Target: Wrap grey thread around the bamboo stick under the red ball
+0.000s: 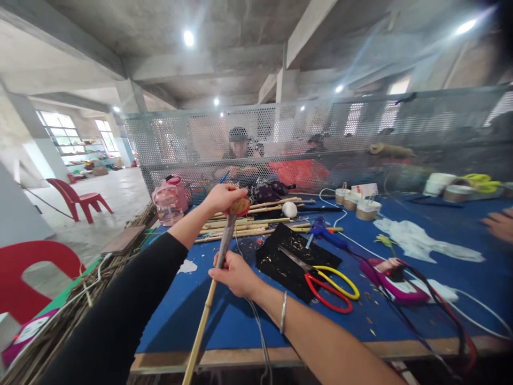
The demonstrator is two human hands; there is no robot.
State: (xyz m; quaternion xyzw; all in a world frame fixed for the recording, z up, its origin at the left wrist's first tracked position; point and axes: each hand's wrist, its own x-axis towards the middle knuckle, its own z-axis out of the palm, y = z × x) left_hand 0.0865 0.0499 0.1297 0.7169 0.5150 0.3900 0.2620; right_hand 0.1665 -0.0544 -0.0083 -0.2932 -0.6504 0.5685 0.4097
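I hold a long bamboo stick (202, 326) slanting up from the table's near edge. My right hand (234, 274) is closed round its middle, where a grey wrapped section begins. My left hand (222, 197), in a black sleeve, is closed on the stick's top end, over a brownish lump (239, 206). Both hands are above the blue table (224, 321).
Red and yellow scissors (331, 286) lie on a black cloth (288, 256). Several bamboo sticks (248, 222), a pink jug (169, 203), small tubs (363, 208), cables and a white rag lie around. People sit behind a mesh screen (320, 133). Another person's hand (499, 224) is at the right.
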